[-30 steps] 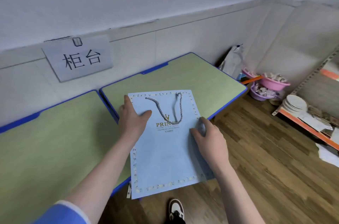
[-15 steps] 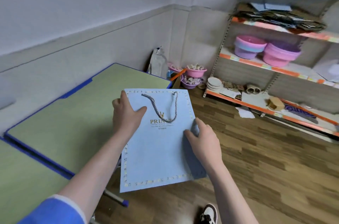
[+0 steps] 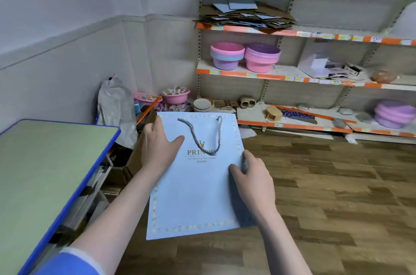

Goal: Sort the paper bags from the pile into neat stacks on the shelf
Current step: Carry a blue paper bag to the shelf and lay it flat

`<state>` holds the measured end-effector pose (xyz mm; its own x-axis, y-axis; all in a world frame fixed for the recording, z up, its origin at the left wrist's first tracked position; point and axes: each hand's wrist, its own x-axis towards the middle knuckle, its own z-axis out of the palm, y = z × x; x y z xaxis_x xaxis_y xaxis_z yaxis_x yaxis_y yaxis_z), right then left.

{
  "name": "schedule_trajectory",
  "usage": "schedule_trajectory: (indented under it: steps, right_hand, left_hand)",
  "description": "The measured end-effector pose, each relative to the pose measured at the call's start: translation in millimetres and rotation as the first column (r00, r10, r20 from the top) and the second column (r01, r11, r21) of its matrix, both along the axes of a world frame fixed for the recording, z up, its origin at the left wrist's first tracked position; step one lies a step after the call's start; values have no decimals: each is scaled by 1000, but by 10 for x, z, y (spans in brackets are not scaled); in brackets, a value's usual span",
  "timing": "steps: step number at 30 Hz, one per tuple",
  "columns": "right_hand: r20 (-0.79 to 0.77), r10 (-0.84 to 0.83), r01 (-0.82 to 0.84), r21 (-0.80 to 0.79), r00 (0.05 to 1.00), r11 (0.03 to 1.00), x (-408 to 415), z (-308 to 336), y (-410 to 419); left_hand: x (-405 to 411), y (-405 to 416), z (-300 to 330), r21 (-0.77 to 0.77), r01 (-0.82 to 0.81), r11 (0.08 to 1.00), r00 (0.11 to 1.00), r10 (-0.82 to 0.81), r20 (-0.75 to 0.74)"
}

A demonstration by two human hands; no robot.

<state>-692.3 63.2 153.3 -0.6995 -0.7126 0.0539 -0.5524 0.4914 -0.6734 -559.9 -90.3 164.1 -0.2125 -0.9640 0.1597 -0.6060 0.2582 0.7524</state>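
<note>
- You've got the light blue paper bag [image 3: 193, 186] flat in the air over the wood floor [image 3: 326, 196], left hand [image 3: 158, 148] pinching its upper left edge, right hand [image 3: 253, 181] gripping the right edge.
- Green table [image 3: 45, 162] sits to your left; shelf [image 3: 292, 32] ahead holds a messy pile of bags [image 3: 245, 16], with pink and purple tubs [image 3: 245, 56] below.
- Gold print reads "PRIN…", the rope handle [image 3: 202, 135] covers the rest; the small lines are too blurry.
</note>
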Motion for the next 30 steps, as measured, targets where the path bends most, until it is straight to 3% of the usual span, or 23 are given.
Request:
schedule_trajectory:
  steps: [9, 18, 30]
  right_hand:
    - [1, -151, 151, -18, 989, 988, -1647, 88, 87]
    - [-17, -249, 250, 7, 968, 968, -2773, -62, -28]
    - [-62, -319, 321, 23, 946, 947, -4990, -15, -1168]
  left_hand:
    - [-1845, -17, 89, 6, 137, 991, 988, -136, -74]
    - [-3218, -296, 8, -11, 252, 968, 967, -252, -30]
    - [-5630, -1525, -37, 9, 327, 945, 944, -326, -53]
